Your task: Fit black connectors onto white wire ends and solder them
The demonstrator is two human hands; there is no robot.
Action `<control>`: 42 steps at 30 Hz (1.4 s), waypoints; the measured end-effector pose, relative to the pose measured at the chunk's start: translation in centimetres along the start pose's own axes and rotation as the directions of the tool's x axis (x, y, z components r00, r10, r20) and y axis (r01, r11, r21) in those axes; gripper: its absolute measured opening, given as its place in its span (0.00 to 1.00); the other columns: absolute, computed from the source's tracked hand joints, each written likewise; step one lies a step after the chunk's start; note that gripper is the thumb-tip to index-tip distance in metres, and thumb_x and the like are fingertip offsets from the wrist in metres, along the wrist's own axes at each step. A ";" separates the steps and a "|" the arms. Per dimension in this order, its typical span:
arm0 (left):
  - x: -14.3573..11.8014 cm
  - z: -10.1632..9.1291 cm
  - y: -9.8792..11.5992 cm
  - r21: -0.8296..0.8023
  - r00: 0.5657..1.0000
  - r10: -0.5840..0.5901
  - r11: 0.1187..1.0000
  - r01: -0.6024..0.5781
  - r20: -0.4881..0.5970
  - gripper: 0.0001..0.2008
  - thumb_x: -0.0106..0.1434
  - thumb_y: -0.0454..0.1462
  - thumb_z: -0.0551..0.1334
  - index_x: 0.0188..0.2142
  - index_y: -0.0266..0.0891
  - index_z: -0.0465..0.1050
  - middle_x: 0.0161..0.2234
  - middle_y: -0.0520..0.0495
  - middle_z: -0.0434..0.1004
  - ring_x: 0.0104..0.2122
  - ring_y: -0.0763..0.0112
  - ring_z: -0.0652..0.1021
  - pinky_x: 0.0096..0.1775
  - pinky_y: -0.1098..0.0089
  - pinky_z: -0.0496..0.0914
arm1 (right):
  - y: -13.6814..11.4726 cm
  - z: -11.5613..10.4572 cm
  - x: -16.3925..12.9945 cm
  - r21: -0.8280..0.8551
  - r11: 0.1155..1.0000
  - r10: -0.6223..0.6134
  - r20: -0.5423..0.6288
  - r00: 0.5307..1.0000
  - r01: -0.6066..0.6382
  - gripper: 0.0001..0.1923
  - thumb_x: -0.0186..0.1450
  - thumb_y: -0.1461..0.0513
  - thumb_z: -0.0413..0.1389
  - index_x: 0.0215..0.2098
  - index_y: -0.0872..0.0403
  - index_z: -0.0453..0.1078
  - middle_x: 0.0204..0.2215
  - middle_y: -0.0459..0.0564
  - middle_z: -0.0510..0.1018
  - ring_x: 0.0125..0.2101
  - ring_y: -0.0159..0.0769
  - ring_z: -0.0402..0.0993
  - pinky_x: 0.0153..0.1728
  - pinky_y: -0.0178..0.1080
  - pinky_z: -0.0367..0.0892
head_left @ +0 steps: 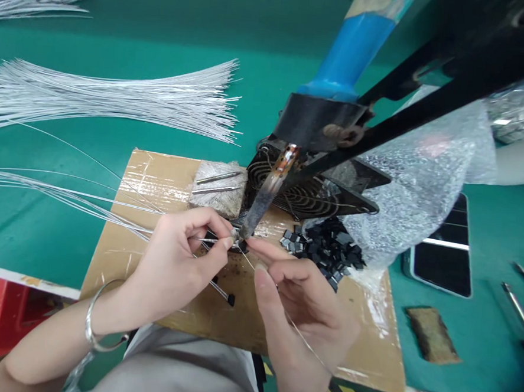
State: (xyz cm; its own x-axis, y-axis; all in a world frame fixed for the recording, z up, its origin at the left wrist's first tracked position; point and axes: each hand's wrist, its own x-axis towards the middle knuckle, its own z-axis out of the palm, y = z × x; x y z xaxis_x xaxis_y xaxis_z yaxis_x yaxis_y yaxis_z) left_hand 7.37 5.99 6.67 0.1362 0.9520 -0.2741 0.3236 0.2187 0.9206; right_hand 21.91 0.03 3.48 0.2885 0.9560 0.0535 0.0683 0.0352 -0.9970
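The left hand [173, 261] pinches thin wires [110, 213] under the soldering iron tip [246, 224], while the right hand [300, 305] at four o'clock feeds pinched solder wire [306, 340].

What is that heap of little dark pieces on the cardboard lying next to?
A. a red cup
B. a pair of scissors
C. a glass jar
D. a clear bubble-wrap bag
D: the heap of small dark pieces sits on the cardboard sheet right against the clear bubble-wrap bag, spilling from its edge.

Electronics assy workshop: fixed soldering iron [266, 190], wire bundles [117, 98], green bench [42, 230].
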 end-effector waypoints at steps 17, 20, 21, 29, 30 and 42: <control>0.2 -0.2 0.4 -0.024 1.000 0.001 1.000 -0.001 0.005 0.03 0.60 0.34 0.63 0.30 0.37 0.74 0.34 0.45 0.80 0.29 0.70 0.74 0.26 0.70 0.59 | -0.3 -0.1 0.4 -0.014 1.000 -0.021 0.004 1.000 0.021 0.09 0.68 0.68 0.61 0.31 0.50 0.70 0.45 0.50 0.87 0.42 0.37 0.86 0.45 0.36 0.77; 0.3 -0.2 0.5 -0.032 1.000 0.009 0.999 -0.008 0.009 0.03 0.60 0.33 0.63 0.30 0.37 0.74 0.33 0.45 0.81 0.29 0.71 0.73 0.26 0.71 0.60 | -0.3 0.0 0.4 -0.015 1.000 -0.022 0.001 1.000 0.022 0.09 0.68 0.68 0.61 0.31 0.51 0.70 0.45 0.51 0.87 0.43 0.38 0.86 0.45 0.37 0.77; 0.3 -0.2 0.6 -0.033 1.000 0.011 0.999 -0.011 0.010 0.03 0.60 0.33 0.63 0.30 0.37 0.74 0.33 0.46 0.81 0.28 0.72 0.73 0.26 0.71 0.60 | -0.3 0.0 0.4 -0.014 1.000 -0.024 0.000 1.000 0.024 0.09 0.68 0.67 0.61 0.31 0.51 0.70 0.45 0.51 0.87 0.43 0.38 0.86 0.45 0.37 0.77; 0.3 -0.4 0.7 -0.027 1.000 0.017 0.999 -0.017 0.000 0.03 0.60 0.32 0.63 0.30 0.37 0.74 0.33 0.45 0.81 0.30 0.70 0.75 0.27 0.71 0.62 | -0.4 0.0 0.5 -0.005 1.000 -0.029 -0.004 1.000 0.029 0.09 0.68 0.67 0.62 0.31 0.51 0.70 0.46 0.47 0.87 0.43 0.32 0.85 0.45 0.31 0.75; 0.3 -0.4 0.7 -0.031 1.000 0.016 0.999 -0.016 0.001 0.03 0.60 0.33 0.63 0.30 0.37 0.74 0.34 0.45 0.81 0.31 0.70 0.76 0.27 0.71 0.62 | -0.4 0.0 0.5 -0.001 1.000 -0.031 -0.005 1.000 0.031 0.09 0.68 0.67 0.62 0.31 0.51 0.70 0.46 0.47 0.87 0.43 0.32 0.85 0.46 0.31 0.75; 0.4 -0.4 0.7 -0.032 0.999 0.041 0.999 -0.040 0.013 0.03 0.60 0.32 0.63 0.30 0.37 0.74 0.31 0.46 0.80 0.30 0.69 0.76 0.27 0.71 0.63 | -0.2 0.0 0.5 -0.011 0.999 -0.049 0.000 0.999 0.049 0.09 0.67 0.68 0.62 0.31 0.51 0.70 0.45 0.50 0.87 0.44 0.36 0.86 0.46 0.35 0.77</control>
State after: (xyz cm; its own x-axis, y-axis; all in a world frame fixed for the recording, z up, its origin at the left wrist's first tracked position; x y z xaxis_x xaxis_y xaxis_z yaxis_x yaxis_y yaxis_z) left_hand 7.31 6.61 7.33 0.1619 0.9571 -0.2402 0.2874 0.1871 0.9394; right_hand 22.05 0.49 3.69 0.2853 0.9530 0.1019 0.0926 0.0785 -0.9926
